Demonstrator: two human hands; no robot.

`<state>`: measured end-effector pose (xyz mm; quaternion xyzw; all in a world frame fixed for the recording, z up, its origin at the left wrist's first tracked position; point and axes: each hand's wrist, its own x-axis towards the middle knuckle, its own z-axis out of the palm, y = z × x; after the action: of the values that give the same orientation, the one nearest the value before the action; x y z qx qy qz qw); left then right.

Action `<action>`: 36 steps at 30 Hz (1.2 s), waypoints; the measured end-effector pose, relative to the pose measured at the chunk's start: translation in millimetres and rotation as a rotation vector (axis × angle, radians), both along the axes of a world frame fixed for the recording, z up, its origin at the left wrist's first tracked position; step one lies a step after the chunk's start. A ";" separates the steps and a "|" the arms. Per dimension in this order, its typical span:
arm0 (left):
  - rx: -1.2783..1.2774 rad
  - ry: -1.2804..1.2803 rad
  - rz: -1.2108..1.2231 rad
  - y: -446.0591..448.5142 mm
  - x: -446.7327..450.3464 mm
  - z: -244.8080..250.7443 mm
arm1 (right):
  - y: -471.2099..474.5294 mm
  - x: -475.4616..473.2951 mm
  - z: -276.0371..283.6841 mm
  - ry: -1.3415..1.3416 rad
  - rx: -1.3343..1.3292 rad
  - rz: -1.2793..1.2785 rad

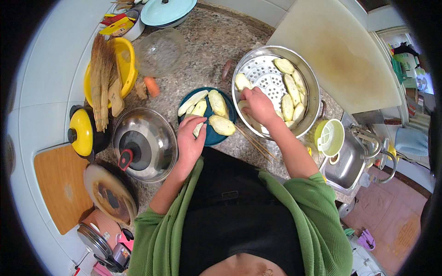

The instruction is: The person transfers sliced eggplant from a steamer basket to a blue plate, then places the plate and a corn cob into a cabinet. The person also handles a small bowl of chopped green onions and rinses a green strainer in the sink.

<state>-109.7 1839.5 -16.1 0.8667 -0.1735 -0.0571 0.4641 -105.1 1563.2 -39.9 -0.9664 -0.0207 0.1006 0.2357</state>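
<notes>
My left hand (191,143) is over a dark teal plate (226,138), its thumb and fingers around the end of a pale yellow vegetable slice (197,130). Whether it grips that slice is unclear. Several similar slices lie on the plate, one oval slice (222,125) just right of the hand. My right hand (258,106) reaches into a round metal steamer (312,82) with a perforated bottom. Its fingertips are close to a slice (242,82) at the steamer's left wall; the hand partly hides another slice there. More slices (292,88) line the steamer's right side.
Chopsticks (255,143) lie between plate and steamer. A domed pan lid (146,145) stands left of the plate, near a carrot piece (152,86), a glass bowl (160,51) and a yellow basin (129,62). A green strainer basket (330,137) stands by the sink (347,169).
</notes>
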 end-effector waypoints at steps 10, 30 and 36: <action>-0.231 0.306 0.211 15.8 1.0 -12.2 | -12.0 -23.6 24.8 -0.059 0.229 -0.412; -0.231 0.466 0.165 27.8 -11.7 -30.2 | 118.3 -54.6 7.7 -0.040 0.203 -0.048; -0.258 0.431 0.116 18.6 -15.3 -24.0 | 69.7 -48.7 59.4 -0.434 0.363 -0.243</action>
<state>-125.0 1858.2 -40.1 0.7767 -0.0265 -0.1914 0.5995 -153.8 1632.8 19.5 -0.9028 0.0274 -0.1424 0.4048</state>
